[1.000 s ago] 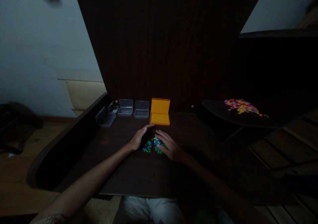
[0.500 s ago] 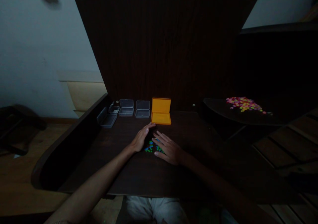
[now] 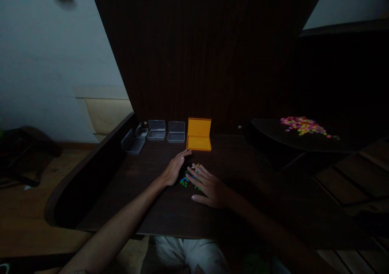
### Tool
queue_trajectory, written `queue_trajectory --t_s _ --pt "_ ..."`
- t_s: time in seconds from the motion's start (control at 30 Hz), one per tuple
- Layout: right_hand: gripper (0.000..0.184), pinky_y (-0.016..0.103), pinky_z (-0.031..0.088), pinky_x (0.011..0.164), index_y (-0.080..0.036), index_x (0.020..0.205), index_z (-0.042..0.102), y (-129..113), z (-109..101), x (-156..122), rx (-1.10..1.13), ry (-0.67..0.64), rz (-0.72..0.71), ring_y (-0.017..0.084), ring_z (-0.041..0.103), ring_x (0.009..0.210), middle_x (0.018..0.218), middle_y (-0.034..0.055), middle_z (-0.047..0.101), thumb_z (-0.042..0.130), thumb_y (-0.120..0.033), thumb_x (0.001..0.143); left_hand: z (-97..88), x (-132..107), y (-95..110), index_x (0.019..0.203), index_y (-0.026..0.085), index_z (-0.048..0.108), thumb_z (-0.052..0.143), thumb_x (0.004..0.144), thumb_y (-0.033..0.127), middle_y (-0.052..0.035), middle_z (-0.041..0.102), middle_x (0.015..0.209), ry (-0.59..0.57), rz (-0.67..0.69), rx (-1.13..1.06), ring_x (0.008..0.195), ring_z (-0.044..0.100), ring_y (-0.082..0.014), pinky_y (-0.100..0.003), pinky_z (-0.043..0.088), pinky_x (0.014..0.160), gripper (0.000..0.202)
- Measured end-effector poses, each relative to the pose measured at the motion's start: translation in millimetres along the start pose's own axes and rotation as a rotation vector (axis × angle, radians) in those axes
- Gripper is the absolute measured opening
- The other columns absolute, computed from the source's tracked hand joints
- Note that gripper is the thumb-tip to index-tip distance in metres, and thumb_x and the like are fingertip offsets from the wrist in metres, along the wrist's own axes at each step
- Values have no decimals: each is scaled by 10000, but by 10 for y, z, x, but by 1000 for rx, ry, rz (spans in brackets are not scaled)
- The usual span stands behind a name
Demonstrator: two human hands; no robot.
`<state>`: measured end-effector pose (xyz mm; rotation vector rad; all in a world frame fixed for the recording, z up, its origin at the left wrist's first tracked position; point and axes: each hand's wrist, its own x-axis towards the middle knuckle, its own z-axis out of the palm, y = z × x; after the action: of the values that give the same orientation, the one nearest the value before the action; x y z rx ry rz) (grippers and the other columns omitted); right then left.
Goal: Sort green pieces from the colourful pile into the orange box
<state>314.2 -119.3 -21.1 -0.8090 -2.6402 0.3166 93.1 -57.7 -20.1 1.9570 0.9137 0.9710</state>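
Small green, blue and yellow beads (image 3: 184,182) lie loose on the dark wooden desk (image 3: 164,217), between my hands. My left hand (image 3: 174,169) rests on its edge at the left of the beads, fingers stretched out toward the orange box. My right hand (image 3: 209,187) is spread flat over part of the beads, hiding some of them; whether it presses on them I cannot tell. Just beyond my fingertips stands the orange box (image 3: 199,142), its lid up. Neither hand grips anything.
Several clear plastic boxes (image 3: 176,137) with raised lids stand along the back left of the desk. A heap of pink, red and yellow beads (image 3: 304,126) lies on the side shelf (image 3: 273,134) at right. A raised side panel (image 3: 88,172) bounds the desk's left.
My right hand has shifted slightly toward me and right over the beads, and yellow ones now show beyond its fingers. My left hand has hardly moved. The view has turned slightly.
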Motion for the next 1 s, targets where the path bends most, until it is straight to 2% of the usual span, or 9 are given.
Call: queue_trajectory --t_s 0.17,0.33,0.4,0.47,0.57,0.67,0.8,1.0 --pt "772 528 144 1215 -184 1550 244 -65 -40 -9 64 -77 -80 296 184 1479 1585 131 253 565 -510 928 -8 -23 -4 1361 186 536 145 980 608 -82 501 1466 -1 -17 36 1435 347 -251 -469 221 1229 690" --pt "772 527 115 1222 -186 1567 156 -32 -57 -72 57 -92 -66 278 131 1492 1610 123 175 503 -512 959 -72 -76 26 1347 184 550 136 983 598 -94 486 1477 -11 -56 68 1432 353 -267 -486 221 1225 690" --pt "766 537 126 1219 -172 1570 132 27 -66 -96 40 -59 -12 280 96 1497 1617 128 140 480 -499 971 -132 -130 50 1373 181 522 195 983 599 -97 441 1510 -65 -60 143 1442 335 -267 -478 229 1223 659" --pt "768 544 147 1215 -152 1569 127 98 -67 -109 32 -13 54 289 86 1497 1616 140 136 475 -493 975 -196 -200 69 1442 194 437 315 969 598 -93 353 1563 -180 -21 272 1470 273 -265 -471 221 1224 633" --pt "786 544 189 1207 -130 1567 138 187 -40 -103 36 30 119 303 116 1492 1605 167 165 485 -502 967 -247 -295 77 1521 168 280 449 917 626 -138 238 1599 -337 70 495 1493 190 -293 -497 176 1226 776" --pt "803 549 219 1198 -110 1563 149 228 15 -80 20 33 128 310 170 1481 1590 189 205 485 -522 961 -204 -336 72 1544 113 174 447 889 679 -200 186 1597 -370 94 663 1493 169 -319 -513 162 1219 909" --pt "779 558 244 1190 -119 1561 170 229 63 -59 4 51 115 308 211 1472 1578 186 246 464 -529 968 -55 -310 76 1546 90 141 376 866 753 -216 180 1593 -369 88 789 1497 134 -326 -523 130 1216 978" --pt "686 524 217 1212 -174 1553 235 246 30 -72 171 46 141 276 243 1467 1580 127 278 400 -531 992 102 -245 114 1538 80 170 308 899 732 -201 186 1595 -334 66 787 1501 132 -306 -517 96 1220 923"
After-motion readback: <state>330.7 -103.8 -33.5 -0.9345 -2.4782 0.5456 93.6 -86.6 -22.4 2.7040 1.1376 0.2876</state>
